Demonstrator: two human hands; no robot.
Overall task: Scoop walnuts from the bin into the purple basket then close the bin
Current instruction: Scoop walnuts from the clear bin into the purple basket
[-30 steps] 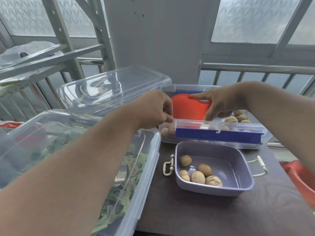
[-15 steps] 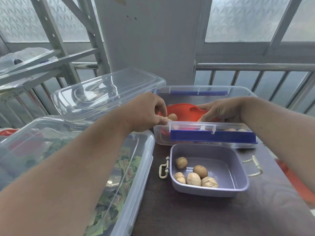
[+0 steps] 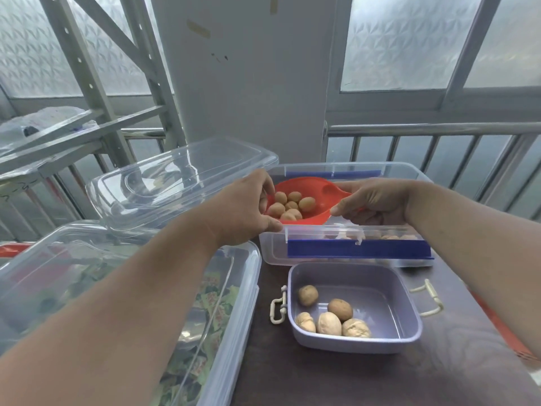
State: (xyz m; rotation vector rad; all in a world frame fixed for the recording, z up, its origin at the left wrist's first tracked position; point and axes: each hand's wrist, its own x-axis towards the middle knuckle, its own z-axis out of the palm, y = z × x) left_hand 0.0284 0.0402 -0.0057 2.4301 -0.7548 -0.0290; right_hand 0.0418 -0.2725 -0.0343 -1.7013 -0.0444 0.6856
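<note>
A clear bin (image 3: 275, 250) with blue latches stands open at the back of the dark table. Above it my right hand (image 3: 371, 205) grips the handle of a red scoop (image 3: 310, 187), which holds several walnuts (image 3: 291, 205). My left hand (image 3: 248, 208) pinches the bin's near left rim, beside the scoop's edge. More walnuts show through the bin's front wall on the right. In front of the bin sits the purple basket (image 3: 389, 306) with several walnuts (image 3: 329, 317) in its near left corner. The bin's clear lid (image 3: 181, 183) lies to the left, on top of another box.
A large clear lidded box (image 3: 87, 288) of green and red packets fills the left side, under my left forearm. White basket handles (image 3: 278, 307) stick out on both sides. A metal railing (image 3: 439, 130) and a white pillar stand behind the bin. Something red lies at the table's right edge.
The scoop has come up out of the bin, level and loaded with walnuts. My left hand stays at the bin's left rim. The view has tilted and shifted slightly.
</note>
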